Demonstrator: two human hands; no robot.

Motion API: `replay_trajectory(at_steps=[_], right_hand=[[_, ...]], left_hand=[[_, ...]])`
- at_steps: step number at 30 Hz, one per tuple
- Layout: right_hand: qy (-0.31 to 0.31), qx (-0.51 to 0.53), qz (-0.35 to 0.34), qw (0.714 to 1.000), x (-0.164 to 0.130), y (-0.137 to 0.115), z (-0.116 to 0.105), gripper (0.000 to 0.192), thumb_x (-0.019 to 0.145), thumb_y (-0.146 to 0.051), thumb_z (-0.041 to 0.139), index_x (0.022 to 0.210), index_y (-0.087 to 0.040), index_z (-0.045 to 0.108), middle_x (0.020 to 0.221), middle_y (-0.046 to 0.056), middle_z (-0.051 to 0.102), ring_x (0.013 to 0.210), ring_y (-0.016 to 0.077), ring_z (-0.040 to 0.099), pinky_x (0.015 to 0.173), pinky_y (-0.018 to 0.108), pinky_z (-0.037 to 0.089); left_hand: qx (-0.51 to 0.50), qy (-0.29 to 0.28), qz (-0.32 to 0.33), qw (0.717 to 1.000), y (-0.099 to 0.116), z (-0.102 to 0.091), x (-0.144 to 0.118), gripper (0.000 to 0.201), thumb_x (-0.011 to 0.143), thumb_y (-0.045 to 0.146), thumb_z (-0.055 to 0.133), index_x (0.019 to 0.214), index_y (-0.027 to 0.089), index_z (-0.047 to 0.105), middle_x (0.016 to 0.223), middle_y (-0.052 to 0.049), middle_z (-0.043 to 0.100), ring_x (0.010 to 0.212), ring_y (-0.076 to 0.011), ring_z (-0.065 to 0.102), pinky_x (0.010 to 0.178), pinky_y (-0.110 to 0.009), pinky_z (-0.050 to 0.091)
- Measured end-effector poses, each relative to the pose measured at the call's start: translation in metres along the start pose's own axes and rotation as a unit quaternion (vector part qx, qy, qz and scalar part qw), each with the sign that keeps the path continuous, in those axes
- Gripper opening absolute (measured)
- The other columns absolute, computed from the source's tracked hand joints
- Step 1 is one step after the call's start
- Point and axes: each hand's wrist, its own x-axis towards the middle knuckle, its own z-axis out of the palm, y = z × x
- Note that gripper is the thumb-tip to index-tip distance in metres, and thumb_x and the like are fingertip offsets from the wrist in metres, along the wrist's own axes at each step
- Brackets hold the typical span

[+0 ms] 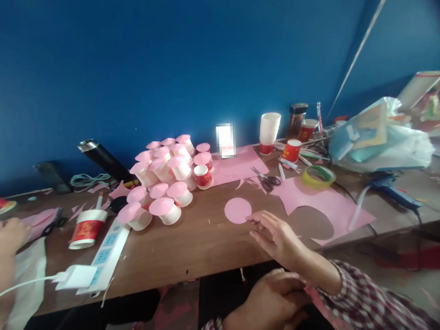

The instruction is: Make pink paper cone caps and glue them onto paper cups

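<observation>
Right hand [276, 235] reaches in from the lower right of the frame, fingers spread and loose, its fingertips [256, 220] just touching the lower right edge of the pink paper circle [238, 210], which lies flat on the brown table [194, 247] near the middle of the frame; nothing pinched there. Left hand [271, 303] sits low at the bottom centre, below the table edge, curled on a bit of pink paper [314, 296], though how firmly it holds I cannot tell. Right of the circle lies the pink sheet [333, 204] with round holes cut out. Scissors [267, 181] rest just above the circle, a roll of yellow-green tape [318, 176] farther right. Left of centre, a cluster of upturned paper cups with pink tops [166, 181]. Another person's hand [6, 237] shows at the far left edge.
</observation>
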Motion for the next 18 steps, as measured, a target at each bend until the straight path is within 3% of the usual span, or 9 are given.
replay_trajectory(at_steps=[3, 5, 9, 14, 18], right_hand=[[-0.003, -0.043, -0.008, 0.999, -0.001, 0.012, -0.019, 0.026, 0.083, -0.020, 0.053, 0.110, -0.021, 0.056, 0.103, 0.007, 0.063, 0.096, 0.0198, 0.059, 0.083, 0.032, 0.048], [-0.001, -0.098, 0.013, 0.995, -0.007, 0.031, -0.035, 0.025, 0.083, -0.022, 0.053, 0.108, -0.021, 0.058, 0.101, 0.006, 0.065, 0.094, 0.0197, 0.060, 0.082, 0.032, 0.048], [0.018, -0.222, 0.078, 0.972, -0.018, 0.078, -0.073, 0.025, 0.084, -0.028, 0.050, 0.105, -0.019, 0.061, 0.100, 0.008, 0.066, 0.091, 0.0221, 0.062, 0.081, 0.035, 0.048], [0.063, -0.400, 0.128, 0.905, -0.013, 0.118, -0.110, 0.037, 0.085, -0.029, 0.048, 0.118, -0.016, 0.056, 0.119, 0.013, 0.058, 0.101, 0.0287, 0.057, 0.082, 0.038, 0.045], [0.046, -0.441, 0.198, 0.874, -0.002, 0.134, -0.121, 0.043, 0.086, -0.028, 0.044, 0.129, -0.022, 0.045, 0.125, 0.010, 0.055, 0.084, 0.0243, 0.063, 0.061, 0.031, 0.045]], left_hand=[[0.005, 0.070, -0.029, 0.997, -0.018, -0.028, 0.009, 0.018, 0.086, 0.027, 0.048, 0.099, 0.022, 0.059, 0.094, -0.001, 0.067, 0.090, -0.0140, 0.061, 0.092, -0.033, 0.046], [0.062, 0.111, -0.094, 0.987, -0.040, -0.052, 0.001, 0.018, 0.087, 0.023, 0.046, 0.100, 0.021, 0.059, 0.098, -0.004, 0.066, 0.093, -0.0164, 0.060, 0.091, -0.035, 0.047], [0.180, 0.116, -0.195, 0.957, -0.087, -0.085, -0.021, 0.028, 0.088, 0.029, 0.046, 0.114, 0.023, 0.055, 0.113, -0.008, 0.061, 0.102, -0.0232, 0.058, 0.088, -0.041, 0.050], [0.234, 0.096, -0.201, 0.947, -0.111, -0.084, -0.028, 0.042, 0.087, 0.036, 0.047, 0.125, 0.019, 0.046, 0.125, -0.009, 0.055, 0.116, -0.0238, 0.051, 0.095, -0.043, 0.046], [0.259, 0.076, -0.193, 0.943, -0.110, -0.080, -0.024, 0.036, 0.087, 0.034, 0.048, 0.119, 0.017, 0.053, 0.124, -0.010, 0.057, 0.116, -0.0247, 0.051, 0.096, -0.046, 0.044]])
